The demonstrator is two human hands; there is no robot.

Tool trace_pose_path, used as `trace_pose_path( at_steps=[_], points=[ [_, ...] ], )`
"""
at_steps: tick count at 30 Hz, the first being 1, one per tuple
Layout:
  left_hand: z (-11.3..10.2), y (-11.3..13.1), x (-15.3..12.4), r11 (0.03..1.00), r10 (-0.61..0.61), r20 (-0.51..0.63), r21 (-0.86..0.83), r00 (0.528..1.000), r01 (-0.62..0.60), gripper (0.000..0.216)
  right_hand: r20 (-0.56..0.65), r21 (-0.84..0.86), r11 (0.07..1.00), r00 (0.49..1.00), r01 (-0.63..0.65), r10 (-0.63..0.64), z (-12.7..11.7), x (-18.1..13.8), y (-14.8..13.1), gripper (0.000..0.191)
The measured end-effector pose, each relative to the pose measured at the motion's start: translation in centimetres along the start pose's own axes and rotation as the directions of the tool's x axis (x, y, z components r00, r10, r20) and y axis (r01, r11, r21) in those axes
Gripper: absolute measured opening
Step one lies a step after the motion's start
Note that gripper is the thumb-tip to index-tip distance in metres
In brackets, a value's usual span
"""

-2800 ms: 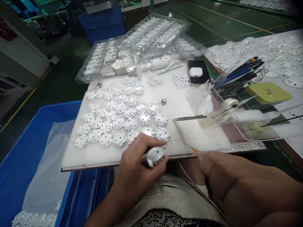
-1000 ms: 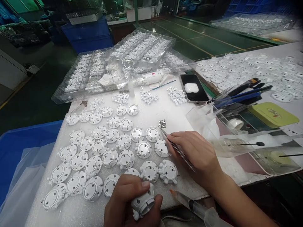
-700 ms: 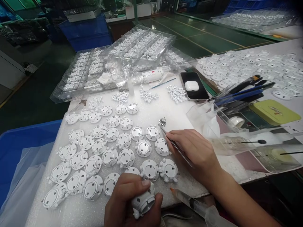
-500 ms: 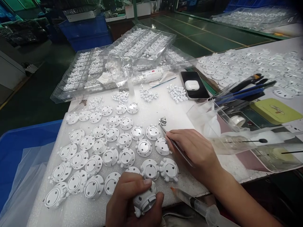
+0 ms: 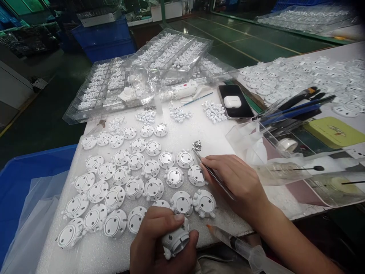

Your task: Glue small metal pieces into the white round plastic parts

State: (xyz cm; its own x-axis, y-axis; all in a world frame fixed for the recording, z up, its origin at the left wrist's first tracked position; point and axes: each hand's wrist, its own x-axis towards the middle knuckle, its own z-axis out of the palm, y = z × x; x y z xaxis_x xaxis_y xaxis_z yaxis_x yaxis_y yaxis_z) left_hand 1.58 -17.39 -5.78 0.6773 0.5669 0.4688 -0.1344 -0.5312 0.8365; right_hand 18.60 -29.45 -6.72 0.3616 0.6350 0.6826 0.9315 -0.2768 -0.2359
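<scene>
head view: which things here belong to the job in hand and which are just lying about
Likely the job:
- tweezers in the right hand
- silvery pieces at their tips
- hollow white part in the left hand
- probably the orange-tipped syringe

Apparently lying about:
- smartphone
- white earbud case on it
- yellow-green box

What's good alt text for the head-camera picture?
The right hand points metal tweezers at a small pile of silvery bits, while the left hand holds a hollow white part. Round white pieces lie across a white surface.
</scene>
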Motion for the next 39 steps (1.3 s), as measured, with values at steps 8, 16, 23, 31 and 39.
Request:
trace_pose_path(
  at_steps=[8,16,23,31,39],
  points=[
    [-0.4,-0.3,0.2,0.996,0.082,0.063,0.018,0.995,-0.083,0.035,0.014,-0.004,1.000,1.000,0.011,-0.011,0.1,0.1,0.0,0.022],
    [-0.8,-0.5,0.6,0.994,0.101,0.080,0.043,0.992,-0.105,0.034,0.000,-0.007,1.000,1.000,0.022,-0.022,-0.1,-0.1,0.1,0.024],
    [-0.8,-0.5,0.5,0.994,0.103,0.087,0.036,0.991,-0.106,0.034,0.008,-0.019,0.999,1.000,0.029,-0.029,0.1,-0.1,0.2,0.023],
    [-0.9,-0.8,0.7,0.988,0.146,0.109,0.032,0.983,-0.151,0.034,0.012,-0.008,1.000,1.000,0.026,-0.026,-0.1,-0.1,0.0,0.024],
    [-1.0,-0.7,0.4,0.991,0.132,0.098,0.020,0.986,-0.134,0.034,0.027,-0.008,1.000,0.999,0.024,-0.024,-0.2,0.0,0.1,0.023]
  ],
)
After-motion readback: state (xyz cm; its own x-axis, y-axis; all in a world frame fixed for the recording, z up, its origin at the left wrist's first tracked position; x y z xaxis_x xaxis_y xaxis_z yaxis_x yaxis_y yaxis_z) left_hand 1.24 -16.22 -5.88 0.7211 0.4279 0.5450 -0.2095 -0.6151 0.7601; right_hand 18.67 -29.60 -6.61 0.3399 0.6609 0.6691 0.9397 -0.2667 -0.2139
